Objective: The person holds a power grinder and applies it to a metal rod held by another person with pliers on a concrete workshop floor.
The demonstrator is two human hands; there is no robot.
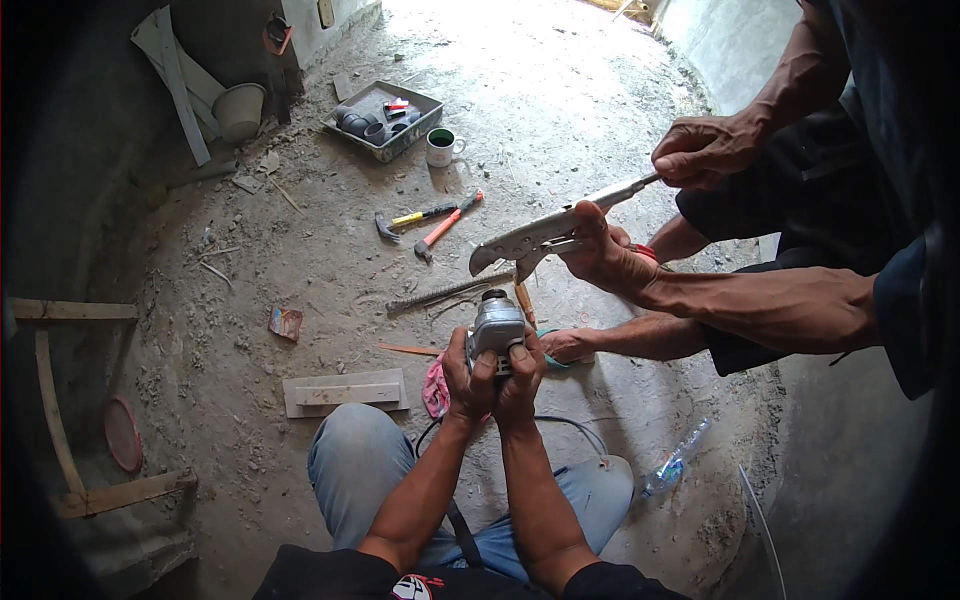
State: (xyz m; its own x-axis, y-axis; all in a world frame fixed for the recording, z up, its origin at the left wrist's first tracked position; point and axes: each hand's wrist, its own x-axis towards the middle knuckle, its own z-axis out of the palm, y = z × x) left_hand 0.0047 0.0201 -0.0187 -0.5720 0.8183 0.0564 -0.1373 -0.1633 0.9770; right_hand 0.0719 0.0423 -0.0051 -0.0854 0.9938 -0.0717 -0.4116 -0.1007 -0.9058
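Between my knees I hold an angle grinder (499, 322) with a silver gear head, its dark spindle end pointing away from me and no disc showing on it. My left hand (466, 382) wraps its left side and my right hand (522, 382) its right, thumbs on top. Just beyond it, a co-worker grips metal locking pliers (530, 238), one hand (606, 258) around the middle and the other hand (705, 150) at the handle end. The jaws hang above the grinder's head without touching it. A pink cloth (436, 388) lies beside my left hand.
Two hammers (408, 218) and a ribbed metal bar (440, 292) lie ahead on the rubble-strewn floor. Farther off stand a mug (440, 158) and a tray (425, 112) of pipe fittings. A plastering float (345, 393) is near my left knee, a plastic bottle (678, 462) near my right.
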